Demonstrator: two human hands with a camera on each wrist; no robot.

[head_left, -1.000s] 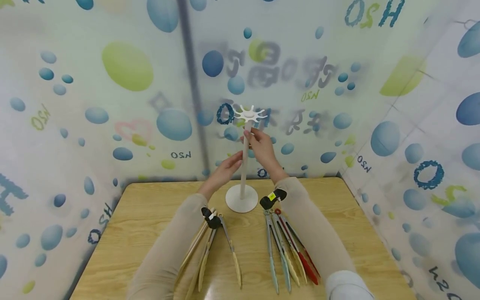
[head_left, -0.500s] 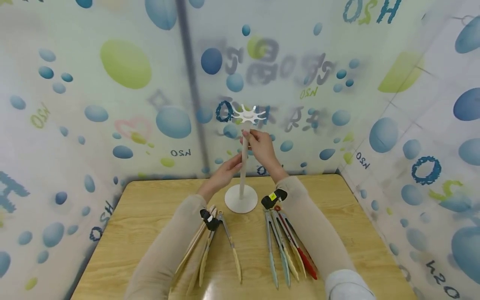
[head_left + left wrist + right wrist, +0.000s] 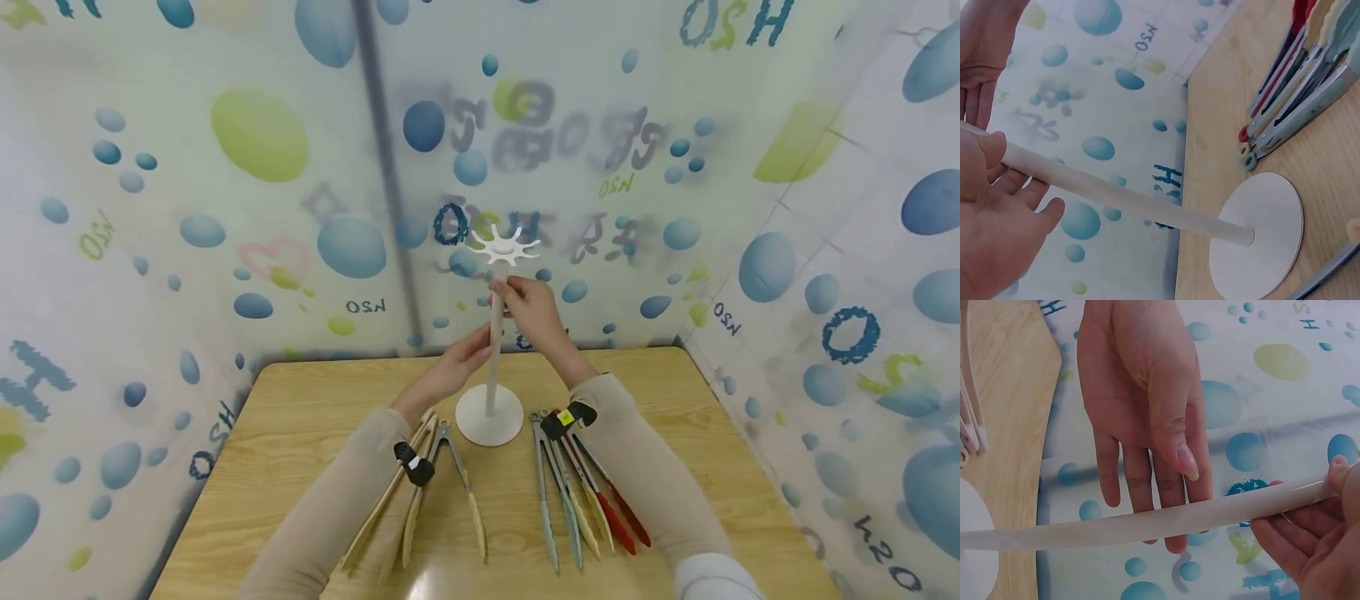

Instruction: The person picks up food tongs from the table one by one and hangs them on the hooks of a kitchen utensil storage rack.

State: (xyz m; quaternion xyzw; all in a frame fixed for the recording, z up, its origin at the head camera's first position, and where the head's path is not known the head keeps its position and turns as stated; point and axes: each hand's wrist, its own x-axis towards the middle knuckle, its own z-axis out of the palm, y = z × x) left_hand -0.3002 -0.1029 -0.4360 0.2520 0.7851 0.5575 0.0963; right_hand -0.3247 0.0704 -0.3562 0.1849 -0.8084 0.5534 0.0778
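A white stand [image 3: 496, 333] with a round base [image 3: 489, 415] and a star-shaped top [image 3: 503, 247] of several curved arms stands on the wooden table. My right hand [image 3: 531, 310] holds the pole just below the top; in the right wrist view its thumb [image 3: 1338, 474] lies over the pole and the fingers curl beneath. Lower down, my left hand [image 3: 459, 364] touches the pole with straight, relaxed fingers passing behind it, its thumb off the pole. Left of the base lie tongs with cream tips [image 3: 477, 525]. On the right are light blue, cream and red-tipped tongs [image 3: 617, 527].
The wooden table [image 3: 315, 417] ends at a back edge against a patterned wall [image 3: 315, 208], with more patterned wall on both sides. Both groups of tongs lie close in front of the base, partly under the forearms.
The stand has shifted a little toward me across the table. Both hands have moved with it, keeping about the same places on the pole. The tongs lie where they were.
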